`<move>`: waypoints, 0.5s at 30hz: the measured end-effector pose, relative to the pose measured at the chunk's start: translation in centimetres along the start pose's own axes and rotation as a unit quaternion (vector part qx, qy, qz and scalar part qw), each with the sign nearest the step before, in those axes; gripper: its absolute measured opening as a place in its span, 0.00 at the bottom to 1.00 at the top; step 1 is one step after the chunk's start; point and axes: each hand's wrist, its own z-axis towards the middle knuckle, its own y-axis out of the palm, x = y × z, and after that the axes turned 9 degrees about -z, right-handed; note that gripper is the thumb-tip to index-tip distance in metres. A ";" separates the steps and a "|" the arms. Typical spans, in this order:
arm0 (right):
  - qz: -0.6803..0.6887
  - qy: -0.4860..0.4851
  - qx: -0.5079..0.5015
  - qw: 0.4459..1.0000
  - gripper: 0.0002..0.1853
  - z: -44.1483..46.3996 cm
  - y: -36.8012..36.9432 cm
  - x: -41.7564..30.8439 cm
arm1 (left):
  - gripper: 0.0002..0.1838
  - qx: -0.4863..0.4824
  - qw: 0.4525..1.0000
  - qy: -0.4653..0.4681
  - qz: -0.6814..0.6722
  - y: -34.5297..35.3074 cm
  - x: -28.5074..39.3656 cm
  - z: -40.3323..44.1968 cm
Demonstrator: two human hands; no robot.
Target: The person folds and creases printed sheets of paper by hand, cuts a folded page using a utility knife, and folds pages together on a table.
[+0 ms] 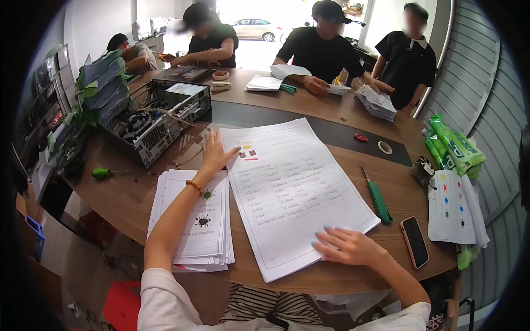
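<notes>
A large stack of printed worksheet pages [298, 165] lies at a slant in front of me, with lines of text and small coloured shapes near its upper left. My left hand [216, 150] rests at its upper left edge, fingers spread, a beaded bracelet on the wrist. Lower down on the same pages, my right hand [349, 245] lies flat with its fingers stretched out. Under my left forearm is a second pile of worksheets [187, 229] with green and black ink-splat pictures.
An open computer case [171, 118] stands back left, near a green screwdriver [102, 172]. To the right are a green utility knife [379, 201], a phone [414, 241], a tape roll [385, 147] and green packs [452, 146]. Several people sit or stand across the table.
</notes>
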 end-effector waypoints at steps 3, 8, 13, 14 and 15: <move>-0.020 0.024 0.018 0.999 0.14 0.3 -1.3 -0.9 | 0.42 0.039 0.996 0.037 -0.071 0.4 -0.5 0.4; -0.021 0.064 -0.023 0.997 0.06 1.3 -3.6 -1.5 | 0.36 0.070 0.990 0.042 -0.115 0.2 -0.4 0.1; -0.033 0.095 -0.006 0.995 0.04 1.7 -4.3 -1.2 | 0.32 0.077 0.987 0.032 -0.140 -0.4 0.2 0.1; -0.049 0.095 0.006 0.994 0.04 1.7 -4.5 -1.2 | 0.31 0.079 0.984 0.021 -0.160 -0.4 0.2 0.2; -0.045 0.095 0.002 0.994 0.04 1.7 -4.7 -1.2 | 0.29 0.080 0.981 0.010 -0.179 -0.5 0.2 0.3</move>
